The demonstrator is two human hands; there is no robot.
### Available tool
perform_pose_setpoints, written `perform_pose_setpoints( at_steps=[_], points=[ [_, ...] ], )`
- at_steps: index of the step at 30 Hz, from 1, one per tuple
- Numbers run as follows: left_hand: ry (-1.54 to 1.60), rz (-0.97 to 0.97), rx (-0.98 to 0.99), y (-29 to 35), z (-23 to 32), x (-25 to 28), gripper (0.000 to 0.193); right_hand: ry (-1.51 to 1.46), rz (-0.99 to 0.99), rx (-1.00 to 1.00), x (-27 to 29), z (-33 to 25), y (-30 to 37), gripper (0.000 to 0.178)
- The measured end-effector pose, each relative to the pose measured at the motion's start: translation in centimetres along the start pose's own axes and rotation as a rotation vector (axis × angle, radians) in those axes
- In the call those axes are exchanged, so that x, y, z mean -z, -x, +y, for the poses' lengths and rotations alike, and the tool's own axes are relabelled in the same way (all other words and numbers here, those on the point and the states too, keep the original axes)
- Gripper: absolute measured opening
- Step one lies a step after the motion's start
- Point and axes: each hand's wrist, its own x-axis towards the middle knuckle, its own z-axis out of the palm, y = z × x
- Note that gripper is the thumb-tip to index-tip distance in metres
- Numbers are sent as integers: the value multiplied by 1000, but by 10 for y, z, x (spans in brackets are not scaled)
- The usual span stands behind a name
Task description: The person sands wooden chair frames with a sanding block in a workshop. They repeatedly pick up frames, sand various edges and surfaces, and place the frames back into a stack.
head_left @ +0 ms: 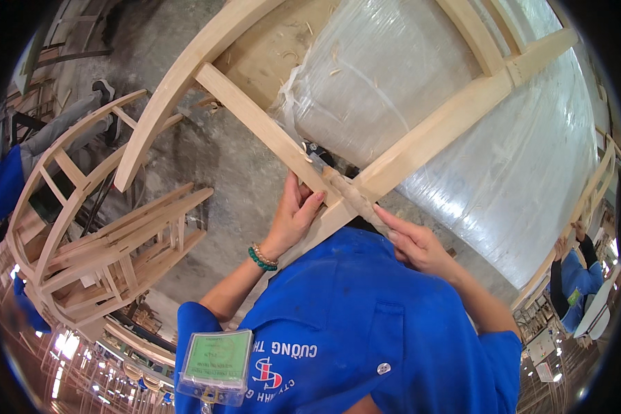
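A pale wooden frame with a curved outer rail (179,76) lies in front of me. Its short crosspiece (262,127) runs down to meet a long straight rail (441,141) close to my body. My left hand (295,217) is closed around the lower end of the crosspiece, thumb on top. In my right hand (421,245) is a chisel with a thick, worn handle (352,193), its index finger stretched along it. The chisel's blade end rests along the crosspiece edge, beside a small wood curl (307,147). Some right-hand fingers are hidden beneath.
A plastic-wrapped stack (393,62) with scattered shavings lies under the frame. More curved wooden frames (110,255) stand at the left on the concrete floor (238,186). One person's leg (69,127) shows at far left; another person (576,276) handles wood at far right.
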Motion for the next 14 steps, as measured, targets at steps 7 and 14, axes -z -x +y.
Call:
perform_pose_setpoints(
  at_steps=[7, 14],
  points=[
    [-8, -10, 54, 7, -4, 5, 72, 40, 20, 131, -7, 6, -19, 47],
    [14, -28, 53, 5, -1, 6, 76, -105, 67, 129, 15, -7, -16, 48]
  ],
)
